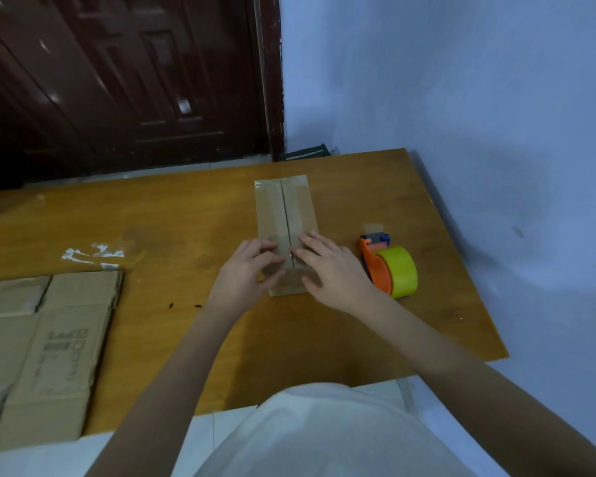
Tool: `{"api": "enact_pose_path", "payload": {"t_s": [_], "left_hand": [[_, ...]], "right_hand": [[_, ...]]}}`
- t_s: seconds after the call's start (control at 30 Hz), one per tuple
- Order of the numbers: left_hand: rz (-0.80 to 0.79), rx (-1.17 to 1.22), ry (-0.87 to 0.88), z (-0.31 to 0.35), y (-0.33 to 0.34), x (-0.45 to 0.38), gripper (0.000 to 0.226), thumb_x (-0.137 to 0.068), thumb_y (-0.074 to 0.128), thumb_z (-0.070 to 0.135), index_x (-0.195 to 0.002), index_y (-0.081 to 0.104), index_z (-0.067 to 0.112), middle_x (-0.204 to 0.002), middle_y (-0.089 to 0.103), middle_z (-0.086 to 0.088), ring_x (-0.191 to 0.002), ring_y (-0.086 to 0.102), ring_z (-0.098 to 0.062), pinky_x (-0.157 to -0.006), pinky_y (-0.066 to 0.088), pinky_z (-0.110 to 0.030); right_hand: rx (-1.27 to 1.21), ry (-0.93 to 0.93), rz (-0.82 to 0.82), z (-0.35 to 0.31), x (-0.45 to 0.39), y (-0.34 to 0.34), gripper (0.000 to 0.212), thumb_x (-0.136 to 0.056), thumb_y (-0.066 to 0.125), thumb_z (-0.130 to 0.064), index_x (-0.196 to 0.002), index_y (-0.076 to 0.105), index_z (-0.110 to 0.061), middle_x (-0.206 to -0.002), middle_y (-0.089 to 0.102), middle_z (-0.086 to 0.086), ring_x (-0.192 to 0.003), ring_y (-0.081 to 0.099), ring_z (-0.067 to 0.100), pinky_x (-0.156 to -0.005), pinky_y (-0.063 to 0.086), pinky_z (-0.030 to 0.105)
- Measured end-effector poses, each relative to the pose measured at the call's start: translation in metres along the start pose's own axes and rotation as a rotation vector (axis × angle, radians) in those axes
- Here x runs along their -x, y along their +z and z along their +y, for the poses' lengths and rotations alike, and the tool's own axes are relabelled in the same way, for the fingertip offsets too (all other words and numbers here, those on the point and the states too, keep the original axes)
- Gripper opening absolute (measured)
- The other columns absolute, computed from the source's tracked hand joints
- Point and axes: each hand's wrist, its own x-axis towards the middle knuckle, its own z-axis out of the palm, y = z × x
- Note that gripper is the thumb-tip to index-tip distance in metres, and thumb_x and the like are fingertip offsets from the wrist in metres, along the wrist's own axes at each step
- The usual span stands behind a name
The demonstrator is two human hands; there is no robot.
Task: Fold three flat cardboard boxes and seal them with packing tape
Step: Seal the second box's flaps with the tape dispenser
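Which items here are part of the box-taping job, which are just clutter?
Job: small box under left hand and right hand; tape dispenser; flat cardboard.
Clutter: tape scraps; dark specks; door.

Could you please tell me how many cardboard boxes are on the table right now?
2: a small box under both hands mid-table, and a flattened box at the left edge, running out of frame, so more may be hidden.
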Motion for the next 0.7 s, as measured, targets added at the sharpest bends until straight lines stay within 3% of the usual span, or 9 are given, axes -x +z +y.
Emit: {"api": "enact_pose_path", "payload": {"t_s": [0.07,0.13,0.23,0.37,0.43,0.53,0.63,0.7], "left_hand": [[-0.002,0.013,0.002,0.000,0.000,-0.001,0.019,-0.075,0.078,0.012,-0.092,0.071,0.005,-0.110,0.064,-0.012,-0.103,0.059,-0.033,-0.080,0.054,-0.041],[0.008,0.027,-0.003,-0.001,0.002,-0.003,0.018,-0.077,0.077,0.012,-0.092,0.071,0.005,-0.110,0.063,-0.011,-0.105,0.058,-0.031,-0.083,0.053,-0.040],[0.040,0.047,-0.024,0.000,0.006,-0.001,0.017,-0.078,0.075,0.012,-0.094,0.071,0.007,-0.112,0.063,-0.009,-0.110,0.056,-0.028,-0.088,0.049,-0.036],[0.064,0.046,-0.027,0.002,0.011,0.001,0.019,-0.079,0.075,0.009,-0.096,0.070,0.005,-0.112,0.062,-0.012,-0.112,0.055,-0.030,-0.092,0.045,-0.034],[0.059,0.033,-0.027,0.002,0.012,0.001,0.019,-0.079,0.074,0.009,-0.098,0.069,0.005,-0.113,0.061,-0.013,-0.114,0.054,-0.031,-0.093,0.044,-0.035],[0.023,-0.046,0.037,0.004,0.012,0.001,0.019,-0.084,0.069,0.010,-0.101,0.065,0.004,-0.115,0.059,-0.016,-0.118,0.051,-0.035,-0.093,0.045,-0.038],[0.008,-0.097,0.069,0.005,0.012,0.001,0.019,-0.087,0.064,0.011,-0.104,0.062,0.002,-0.116,0.056,-0.018,-0.119,0.050,-0.036,-0.092,0.047,-0.040],[0.026,-0.096,0.064,0.007,0.011,0.002,0.018,-0.088,0.063,0.013,-0.103,0.061,0.003,-0.115,0.054,-0.018,-0.117,0.051,-0.035,-0.085,0.051,-0.037]], "right_hand": [[-0.076,0.034,0.057,0.002,0.011,-0.009,0.045,-0.091,0.057,-0.029,-0.135,0.051,-0.018,-0.151,0.034,0.008,-0.140,0.030,0.023,-0.107,0.036,0.045],[-0.079,0.083,0.227,0.011,0.032,-0.016,0.043,-0.087,0.063,-0.023,-0.128,0.058,-0.014,-0.143,0.044,0.012,-0.130,0.043,0.027,-0.102,0.041,0.044],[-0.086,0.287,0.471,0.041,0.072,-0.018,0.053,-0.079,0.071,-0.016,-0.129,0.055,-0.010,-0.137,0.047,0.017,-0.124,0.047,0.032,-0.098,0.041,0.044],[-0.199,0.592,0.349,0.079,0.108,0.006,0.086,-0.075,0.079,-0.023,-0.144,0.031,-0.005,-0.142,0.035,0.026,-0.131,0.035,0.041,-0.101,0.038,0.053],[-0.289,0.662,0.259,0.089,0.114,0.022,0.100,-0.075,0.079,-0.030,-0.149,0.016,-0.006,-0.146,0.029,0.024,-0.134,0.031,0.037,-0.102,0.037,0.049],[-0.457,0.699,0.258,0.096,0.112,0.042,0.113,-0.074,0.081,-0.030,-0.151,0.000,-0.014,-0.153,0.020,0.014,-0.137,0.030,0.027,-0.103,0.034,0.036],[-0.560,0.705,0.312,0.100,0.107,0.055,0.109,-0.074,0.081,-0.026,-0.151,0.004,-0.023,-0.150,0.031,0.005,-0.126,0.040,0.014,-0.095,0.037,0.028],[-0.607,0.724,0.348,0.103,0.105,0.061,0.103,-0.073,0.082,-0.026,-0.149,0.013,-0.022,-0.141,0.042,0.004,-0.121,0.047,0.017,-0.090,0.039,0.029]]}}
